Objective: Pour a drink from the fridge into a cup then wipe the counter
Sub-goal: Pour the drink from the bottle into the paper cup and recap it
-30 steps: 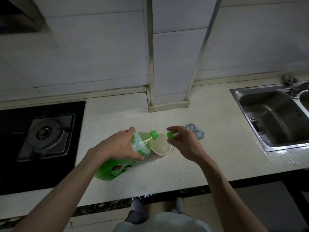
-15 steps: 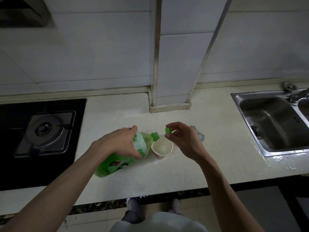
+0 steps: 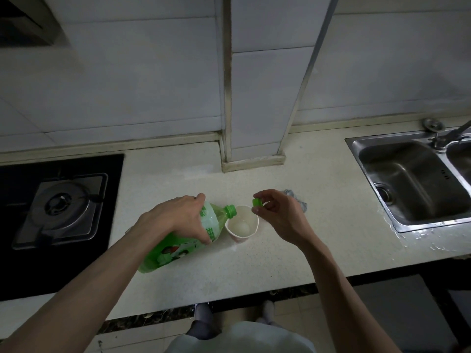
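A green plastic bottle (image 3: 175, 247) with a white-and-green label is tipped steeply to the right, its open green neck (image 3: 230, 210) over the left rim of a white paper cup (image 3: 242, 225). My left hand (image 3: 175, 220) grips the bottle's upper body. A little pale liquid lies in the cup's bottom. My right hand (image 3: 283, 217) hovers just right of the cup and pinches the green bottle cap (image 3: 257, 203) between thumb and fingers. A crumpled grey-blue cloth (image 3: 297, 198) lies on the counter behind my right hand, mostly hidden by it.
The pale counter (image 3: 331, 225) runs from a black gas hob (image 3: 61, 207) on the left to a steel sink (image 3: 413, 184) with a tap on the right. A tiled pillar (image 3: 254, 154) juts onto the counter behind the cup. Water glistens along the sink's front rim.
The bottle's neck has stayed over the cup's rim, and the pale pool in the cup is now plain to see. My right hand with the cap has lifted slightly; the view shifted.
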Demonstrator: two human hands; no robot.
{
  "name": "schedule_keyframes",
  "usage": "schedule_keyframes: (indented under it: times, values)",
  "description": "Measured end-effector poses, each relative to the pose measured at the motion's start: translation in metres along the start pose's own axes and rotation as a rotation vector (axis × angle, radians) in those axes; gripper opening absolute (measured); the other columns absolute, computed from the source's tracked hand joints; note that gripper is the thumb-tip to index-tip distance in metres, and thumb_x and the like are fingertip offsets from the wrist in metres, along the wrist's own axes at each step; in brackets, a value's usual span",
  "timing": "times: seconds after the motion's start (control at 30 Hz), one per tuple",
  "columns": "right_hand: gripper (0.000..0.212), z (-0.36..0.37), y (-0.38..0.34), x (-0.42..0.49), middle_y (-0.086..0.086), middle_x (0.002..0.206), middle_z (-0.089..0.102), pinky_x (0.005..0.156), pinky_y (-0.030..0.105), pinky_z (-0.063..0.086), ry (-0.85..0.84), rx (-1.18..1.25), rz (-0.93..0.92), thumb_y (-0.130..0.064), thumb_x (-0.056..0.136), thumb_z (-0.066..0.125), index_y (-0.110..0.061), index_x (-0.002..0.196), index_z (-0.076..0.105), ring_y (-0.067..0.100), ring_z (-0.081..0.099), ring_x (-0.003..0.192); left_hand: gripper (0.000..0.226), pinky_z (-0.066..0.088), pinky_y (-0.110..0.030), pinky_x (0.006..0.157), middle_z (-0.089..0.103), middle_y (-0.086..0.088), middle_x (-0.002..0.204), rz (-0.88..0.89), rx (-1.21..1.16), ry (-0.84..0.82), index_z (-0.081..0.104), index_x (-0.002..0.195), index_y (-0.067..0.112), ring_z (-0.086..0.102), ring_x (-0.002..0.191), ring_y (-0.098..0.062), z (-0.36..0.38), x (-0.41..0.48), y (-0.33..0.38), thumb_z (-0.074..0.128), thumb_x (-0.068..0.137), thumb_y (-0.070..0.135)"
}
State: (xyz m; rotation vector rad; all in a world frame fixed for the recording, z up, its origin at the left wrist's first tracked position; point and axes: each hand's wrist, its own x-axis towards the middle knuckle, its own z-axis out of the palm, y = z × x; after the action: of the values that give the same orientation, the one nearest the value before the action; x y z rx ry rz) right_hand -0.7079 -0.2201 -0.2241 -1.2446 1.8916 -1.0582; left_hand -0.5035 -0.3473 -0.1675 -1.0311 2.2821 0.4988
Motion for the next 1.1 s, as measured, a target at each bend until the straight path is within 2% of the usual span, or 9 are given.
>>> schedule_keyframes:
  times: [0.33,0.73,1.1]
  values:
    - [0.031,-0.0015,0.0066,-0.0008,-0.008,0.095,0.07,0.074,0.035,0.06,-0.002,-0.02,0.011,-0.021,0.082,0.076,-0.017,0.111,0.068,0.008,0.07,0.078,0.091,0.046,-0.03,0.064,0.042,0.011,0.086,-0.016,0.023,-0.024,0.031,0.129,0.02,0.047,0.077,-0.009,-0.0024,0.0026,0.0042,0.074,0.063,0.065]
    - [0.031,-0.0047,0.0068,-0.0048,-0.013,0.092,0.068,0.074,0.025,0.059,0.001,-0.038,0.007,-0.021,0.082,0.076,-0.015,0.112,0.068,0.005,0.069,0.078,0.088,0.046,-0.029,0.062,0.046,0.009,0.09,-0.025,0.02,-0.043,0.032,0.126,0.02,0.05,0.079,-0.01,-0.0002,0.0013,0.0064,0.074,0.062,0.064]
    - [0.03,-0.0062,0.0074,-0.0083,-0.013,0.091,0.067,0.075,0.025,0.059,-0.003,-0.02,0.012,-0.019,0.083,0.076,-0.014,0.112,0.068,0.008,0.069,0.08,0.094,0.049,-0.029,0.066,0.049,0.006,0.097,-0.028,0.036,-0.059,0.03,0.132,0.019,0.053,0.084,-0.012,-0.0001,-0.0006,0.0092,0.074,0.062,0.065]
